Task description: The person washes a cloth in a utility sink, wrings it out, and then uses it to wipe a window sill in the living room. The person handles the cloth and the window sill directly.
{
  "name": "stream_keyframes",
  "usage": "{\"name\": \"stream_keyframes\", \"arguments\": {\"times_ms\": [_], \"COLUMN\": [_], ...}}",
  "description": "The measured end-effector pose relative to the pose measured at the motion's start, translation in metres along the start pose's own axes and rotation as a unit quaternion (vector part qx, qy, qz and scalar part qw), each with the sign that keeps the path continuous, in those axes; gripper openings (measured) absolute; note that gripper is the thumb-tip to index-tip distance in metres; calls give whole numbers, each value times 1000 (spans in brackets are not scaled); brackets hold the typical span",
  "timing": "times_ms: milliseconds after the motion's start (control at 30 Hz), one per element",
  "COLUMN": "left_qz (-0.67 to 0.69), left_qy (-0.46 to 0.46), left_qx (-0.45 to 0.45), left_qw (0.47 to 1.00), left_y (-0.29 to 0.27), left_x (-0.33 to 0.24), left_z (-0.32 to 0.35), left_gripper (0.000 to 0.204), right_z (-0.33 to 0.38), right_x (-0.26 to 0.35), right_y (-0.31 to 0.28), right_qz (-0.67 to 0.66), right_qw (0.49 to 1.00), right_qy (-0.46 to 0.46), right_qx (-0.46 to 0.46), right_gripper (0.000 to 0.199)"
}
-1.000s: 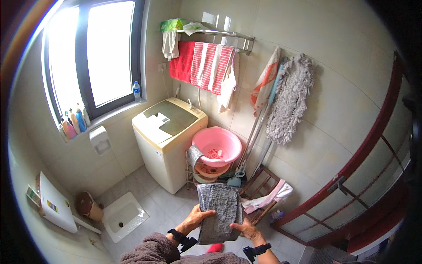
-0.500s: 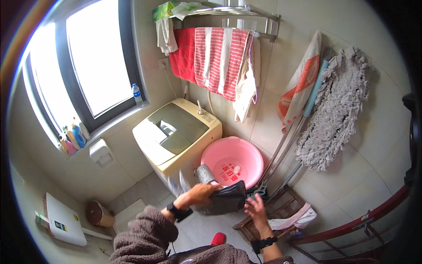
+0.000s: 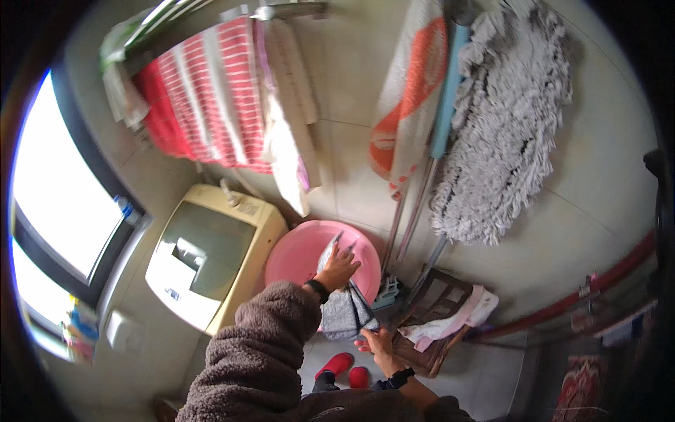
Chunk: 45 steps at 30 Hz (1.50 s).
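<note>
My left hand [image 3: 339, 269] grips the upper part of a grey cloth [image 3: 342, 309] and holds it over the pink basin [image 3: 295, 253]. The cloth hangs down from the basin's front rim toward my body. My right hand [image 3: 376, 342] holds the cloth's lower corner, just below and to the right of the basin. My left forearm is in a fuzzy brown sleeve [image 3: 260, 352], with a dark band at the wrist. The basin's inside is partly hidden by my hand and the cloth.
A cream top-loading washing machine [image 3: 211, 260] stands left of the basin. Red striped towels [image 3: 204, 98] hang on a rail above. A grey string mop [image 3: 499, 133] and an orange cloth [image 3: 411, 105] hang on the wall. A dark crate [image 3: 439, 309] with pale cloths stands at right; red slippers [image 3: 344, 369] below.
I have moved in close to the basin. My left hand has carried the top of the grey cloth up over the basin, while my right hand stays low on it.
</note>
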<state>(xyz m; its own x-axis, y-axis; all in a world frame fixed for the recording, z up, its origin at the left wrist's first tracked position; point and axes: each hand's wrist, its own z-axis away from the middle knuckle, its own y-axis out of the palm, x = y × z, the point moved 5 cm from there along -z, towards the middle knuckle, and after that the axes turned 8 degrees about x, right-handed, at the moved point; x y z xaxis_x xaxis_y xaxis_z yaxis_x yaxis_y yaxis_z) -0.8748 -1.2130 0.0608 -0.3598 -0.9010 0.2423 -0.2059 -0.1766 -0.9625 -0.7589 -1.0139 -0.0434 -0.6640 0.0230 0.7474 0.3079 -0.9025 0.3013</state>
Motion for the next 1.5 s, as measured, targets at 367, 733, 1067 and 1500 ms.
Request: {"name": "stream_keyframes", "arguments": {"times_ms": [367, 733, 1067, 1500], "left_qz": [389, 355, 515, 628], "left_qy": [0, 48, 179, 458], "left_qx": [172, 176, -114, 462], "left_qw": [905, 917, 830, 427], "left_y": [149, 143, -48, -250], "left_x": [-15, -5, -283, -894], "left_z": [69, -5, -34, 208], "left_gripper": [83, 57, 24, 25], "right_z": [-36, 89, 480, 749], "right_x": [-72, -104, -399, -497], "right_y": [-16, -101, -225, -207], "right_qz": [-149, -3, -402, -372], "right_qw": [981, 984, 735, 619], "right_qy": [94, -140, -211, -178], "right_qx": [79, -112, -503, -669], "right_gripper": [42, 53, 31, 37]}}
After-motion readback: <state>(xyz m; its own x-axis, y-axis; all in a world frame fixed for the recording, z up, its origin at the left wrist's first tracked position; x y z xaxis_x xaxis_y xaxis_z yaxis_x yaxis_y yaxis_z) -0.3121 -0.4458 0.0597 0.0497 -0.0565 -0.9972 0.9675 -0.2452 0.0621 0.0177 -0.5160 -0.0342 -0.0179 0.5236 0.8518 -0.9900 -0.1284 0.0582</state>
